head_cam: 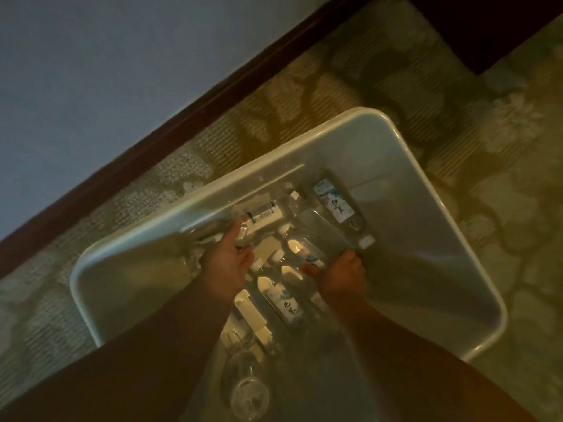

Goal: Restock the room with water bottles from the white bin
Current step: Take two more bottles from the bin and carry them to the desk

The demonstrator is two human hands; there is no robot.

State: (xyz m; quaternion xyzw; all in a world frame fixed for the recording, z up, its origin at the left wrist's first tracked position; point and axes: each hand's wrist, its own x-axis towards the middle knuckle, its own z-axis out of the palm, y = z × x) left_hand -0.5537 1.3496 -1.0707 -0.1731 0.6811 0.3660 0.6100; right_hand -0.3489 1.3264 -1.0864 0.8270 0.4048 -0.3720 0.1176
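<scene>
A white bin [426, 190] sits on the patterned carpet, seen from above in dim light. Several clear water bottles with white caps and labels lie inside it. My left hand [227, 263] reaches into the bin and grips a bottle [262, 216] with a barcode label near the far left wall. My right hand [341, 277] is curled round another bottle [307, 254] in the middle of the bin. A further bottle [335, 202] with a blue and white label lies beyond my right hand, and one more bottle [285, 303] lies between my forearms.
A dark wooden skirting board [182, 117] runs diagonally along a pale wall [91, 56] at the left. Dark furniture [487, 25] stands at the top right. Patterned carpet [502, 178] surrounds the bin. Glassware [248, 394] lies in the bin's near end.
</scene>
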